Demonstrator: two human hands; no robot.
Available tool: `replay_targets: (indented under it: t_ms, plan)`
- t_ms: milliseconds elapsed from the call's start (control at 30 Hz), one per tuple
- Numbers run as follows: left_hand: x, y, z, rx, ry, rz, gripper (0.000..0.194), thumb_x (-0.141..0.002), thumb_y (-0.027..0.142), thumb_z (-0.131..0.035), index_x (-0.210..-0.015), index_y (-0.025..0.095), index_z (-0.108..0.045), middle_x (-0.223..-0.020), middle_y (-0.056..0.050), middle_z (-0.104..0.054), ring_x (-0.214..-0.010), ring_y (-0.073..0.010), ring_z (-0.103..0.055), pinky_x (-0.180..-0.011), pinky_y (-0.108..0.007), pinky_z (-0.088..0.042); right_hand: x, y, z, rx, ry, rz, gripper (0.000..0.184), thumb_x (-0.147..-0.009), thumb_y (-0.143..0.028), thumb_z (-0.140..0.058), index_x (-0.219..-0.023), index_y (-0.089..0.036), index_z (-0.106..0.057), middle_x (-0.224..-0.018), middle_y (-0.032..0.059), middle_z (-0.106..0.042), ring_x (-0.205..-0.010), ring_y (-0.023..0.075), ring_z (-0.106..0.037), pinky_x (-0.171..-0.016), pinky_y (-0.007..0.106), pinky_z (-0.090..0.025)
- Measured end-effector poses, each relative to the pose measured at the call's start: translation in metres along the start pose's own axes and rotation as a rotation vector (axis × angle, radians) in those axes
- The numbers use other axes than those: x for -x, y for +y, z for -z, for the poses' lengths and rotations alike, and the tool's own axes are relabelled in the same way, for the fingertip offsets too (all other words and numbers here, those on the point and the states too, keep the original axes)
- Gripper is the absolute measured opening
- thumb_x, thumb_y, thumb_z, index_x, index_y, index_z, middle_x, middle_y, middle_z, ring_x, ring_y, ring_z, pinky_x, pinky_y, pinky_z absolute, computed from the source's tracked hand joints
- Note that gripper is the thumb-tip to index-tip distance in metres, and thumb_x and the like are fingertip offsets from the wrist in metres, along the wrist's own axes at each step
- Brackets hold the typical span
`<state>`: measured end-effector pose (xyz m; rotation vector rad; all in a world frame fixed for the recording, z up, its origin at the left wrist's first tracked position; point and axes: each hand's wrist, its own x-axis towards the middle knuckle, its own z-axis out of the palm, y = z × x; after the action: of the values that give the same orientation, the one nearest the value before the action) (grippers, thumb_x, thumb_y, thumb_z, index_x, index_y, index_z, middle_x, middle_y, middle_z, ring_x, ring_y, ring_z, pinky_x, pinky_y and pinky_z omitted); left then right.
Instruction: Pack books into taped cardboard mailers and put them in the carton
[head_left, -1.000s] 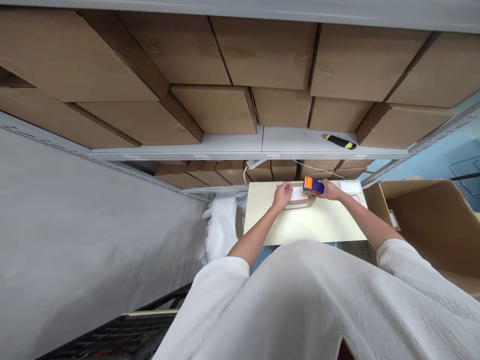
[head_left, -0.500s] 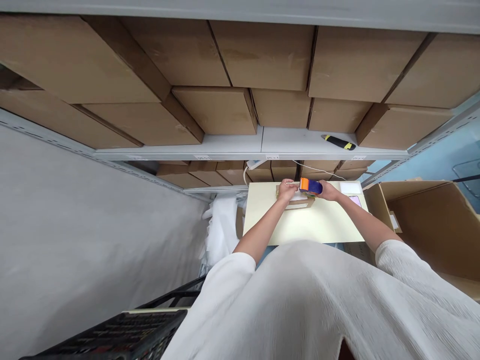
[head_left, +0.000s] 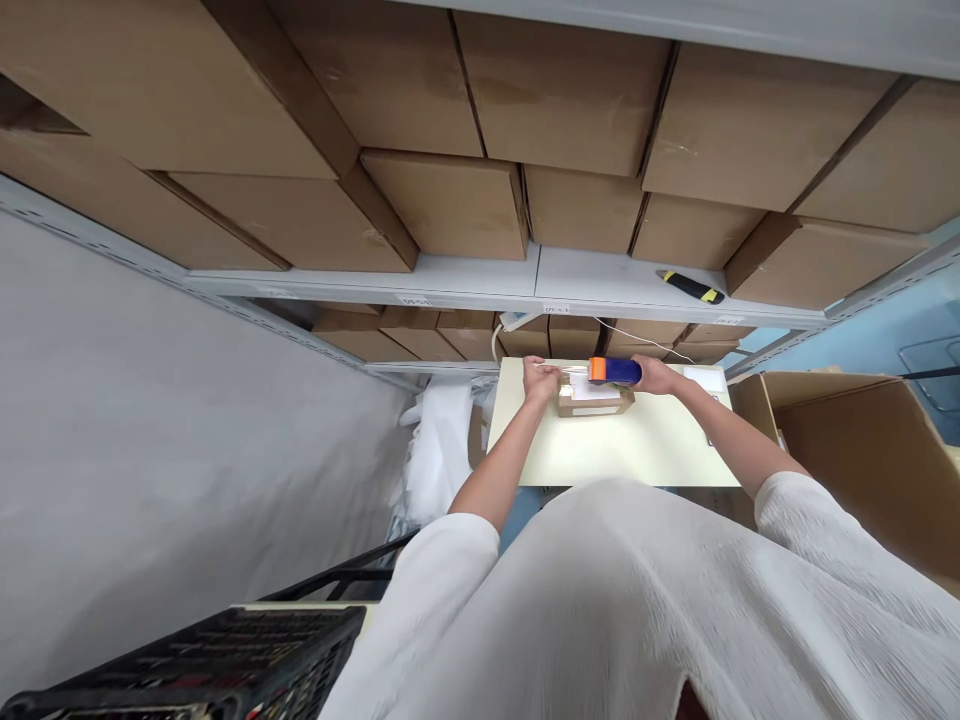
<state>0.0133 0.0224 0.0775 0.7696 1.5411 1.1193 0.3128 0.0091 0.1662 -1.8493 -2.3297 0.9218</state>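
A blue and orange tape dispenser [head_left: 615, 371] is gripped in my right hand [head_left: 654, 375], its orange end turned left over a small cardboard box [head_left: 627, 404]. White paper [head_left: 595, 388] lies on the box top, and a white label [head_left: 595, 411] is on its near side. My left hand [head_left: 540, 380], just left of the box, pinches the end of a thin, shiny strip of packing tape [head_left: 574, 370] that stretches toward the dispenser. The box rests on a pale yellow tabletop [head_left: 637, 455].
Shelves with many cardboard boxes [head_left: 450, 200] rise ahead. A black and yellow utility knife [head_left: 691, 287] lies on the shelf. A large open carton [head_left: 847, 440] stands right of the table, white wrapping material [head_left: 442, 445] hangs left, and a black crate [head_left: 247, 650] is at lower left.
My left hand moved onto the box near the dispenser, then drew left past the box's edge with the tape end. The dispenser shifted slightly left. The camera view tilted a little.
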Motion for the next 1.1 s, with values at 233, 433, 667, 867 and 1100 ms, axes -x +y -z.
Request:
replay_targets:
  t_ms: [233,433,667,867,1100]
  plan:
    - [-0.013,-0.023,0.036,0.036,0.057,0.023,0.054,-0.067,0.003,-0.074,-0.101,0.029,-0.042,-0.075,0.009,-0.066,-0.084,-0.0166,-0.075,-0.094,-0.034,-0.055,-0.016,-0.014,0.002,0.165,-0.061,0.017,0.035,-0.082,-0.024,-0.085,-0.112,-0.023,-0.067,-0.111,0.0067,-0.08,-0.094,0.0247,-0.072,-0.07,0.028,-0.045]
    - [-0.012,-0.047,0.036,0.057,0.085,0.084,0.053,-0.065,0.006,-0.075,-0.099,0.03,-0.042,-0.072,0.011,-0.065,-0.085,-0.0163,-0.076,-0.098,-0.036,-0.055,-0.024,-0.03,-0.004,0.263,-0.081,0.015,0.033,-0.08,-0.019,-0.083,-0.11,-0.023,-0.068,-0.115,0.0066,-0.08,-0.096,0.0252,-0.071,-0.071,0.029,-0.045]
    - [-0.017,-0.067,0.037,0.051,0.094,0.151,0.048,-0.067,0.01,-0.075,-0.099,0.03,-0.045,-0.072,0.009,-0.067,-0.087,-0.0174,-0.077,-0.098,-0.035,-0.055,-0.029,-0.047,-0.003,0.312,-0.105,-0.035,0.038,-0.082,-0.025,-0.086,-0.116,-0.023,-0.069,-0.116,0.0085,-0.081,-0.098,0.0272,-0.074,-0.073,0.03,-0.049]
    - [-0.013,-0.078,0.023,0.039,0.044,0.189,0.042,-0.072,0.011,-0.076,-0.098,0.028,-0.049,-0.075,0.008,-0.067,-0.086,-0.0174,-0.075,-0.099,-0.035,-0.055,-0.032,-0.047,-0.006,0.335,-0.109,-0.049,0.041,-0.081,-0.024,-0.086,-0.119,-0.023,-0.069,-0.117,0.0089,-0.08,-0.099,0.0278,-0.074,-0.078,0.031,-0.053]
    - [-0.006,-0.077,0.006,-0.027,0.029,0.177,0.036,-0.077,0.014,-0.079,-0.101,0.027,-0.054,-0.084,0.003,-0.067,-0.087,-0.0204,-0.073,-0.094,-0.036,-0.057,-0.032,-0.047,-0.008,0.346,-0.109,-0.026,0.037,-0.081,-0.02,-0.084,-0.115,-0.022,-0.069,-0.12,0.0102,-0.08,-0.102,0.0289,-0.073,-0.082,0.032,-0.053]
